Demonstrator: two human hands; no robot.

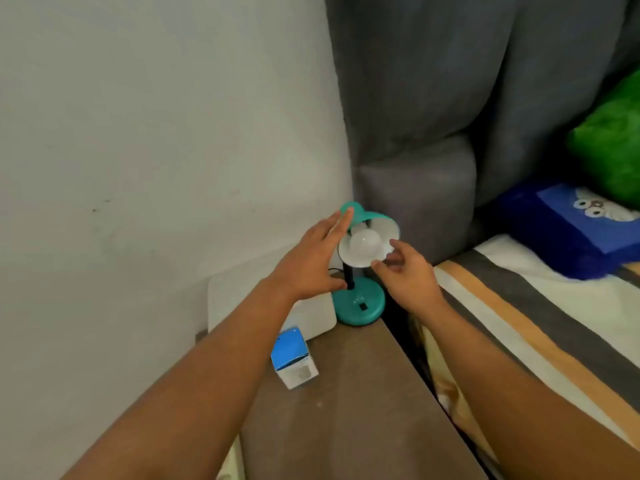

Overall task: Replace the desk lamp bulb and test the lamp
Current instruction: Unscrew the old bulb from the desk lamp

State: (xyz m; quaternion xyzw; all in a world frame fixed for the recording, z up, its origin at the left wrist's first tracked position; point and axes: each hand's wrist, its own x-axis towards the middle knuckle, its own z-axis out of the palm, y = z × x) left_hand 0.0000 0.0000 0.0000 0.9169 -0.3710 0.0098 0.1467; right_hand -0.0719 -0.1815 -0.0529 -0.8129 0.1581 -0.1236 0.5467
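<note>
One teal desk lamp (pixel 360 299) mid-frame at the brown wooden table's (pixel 346 410) right edge, one white round bulb (pixel 363 244) in its shade. Left hand (pixel 311 268) open, fingertips seemingly on the shade. Right hand (pixel 408 271) spread, empty, beside the bulb. One blue-white bulb box (pixel 294 358) lower left, open tabletop below.

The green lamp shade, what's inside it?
A round white bulb sits inside the teal lamp shade, unlit. Its screw end and the socket are hidden deep behind the bulb.

Lamp stem (pixel 348 273) half behind left hand (pixel 313 263)
</note>
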